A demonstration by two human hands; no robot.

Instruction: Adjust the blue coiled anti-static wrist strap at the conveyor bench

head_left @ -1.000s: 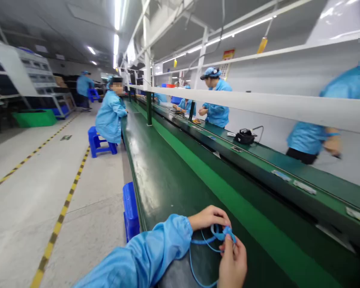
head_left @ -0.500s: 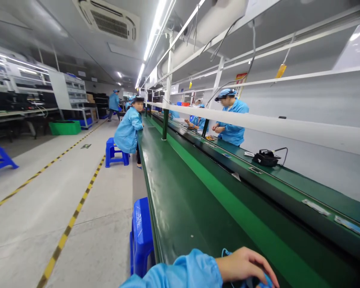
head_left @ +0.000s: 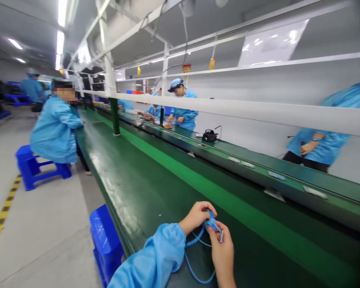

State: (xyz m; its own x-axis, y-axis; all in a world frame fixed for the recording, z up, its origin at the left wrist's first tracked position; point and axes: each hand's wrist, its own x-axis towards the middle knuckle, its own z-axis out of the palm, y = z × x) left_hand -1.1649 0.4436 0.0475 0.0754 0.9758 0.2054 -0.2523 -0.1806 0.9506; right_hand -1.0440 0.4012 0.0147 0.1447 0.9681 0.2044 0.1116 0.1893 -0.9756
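Note:
Over the green bench (head_left: pixel 129 176), my two hands meet at a blue anti-static wrist strap (head_left: pixel 211 220). My left hand (head_left: pixel 196 216), in a light blue sleeve, grips the strap's upper end with bent fingers. From the lower right, my right hand (head_left: pixel 223 250) pinches the same piece, where a small metallic part shows at the fingertips. A thin blue cord (head_left: pixel 195 274) hangs from it in loops below my hands. Fingers partly cover the strap, so its fastening cannot be made out.
Several flat pieces (head_left: pixel 277 175) lie along the raised line beyond the bench, near a black device (head_left: pixel 209 135). A blue stool (head_left: pixel 106 240) stands by the bench's near edge. Co-workers in blue sit and stand around. A white rail (head_left: pixel 228 107) crosses above the line.
My view has swung right and my right hand has come into sight on the strap. The left hand and strap appear further left and higher. A standing person now shows at right.

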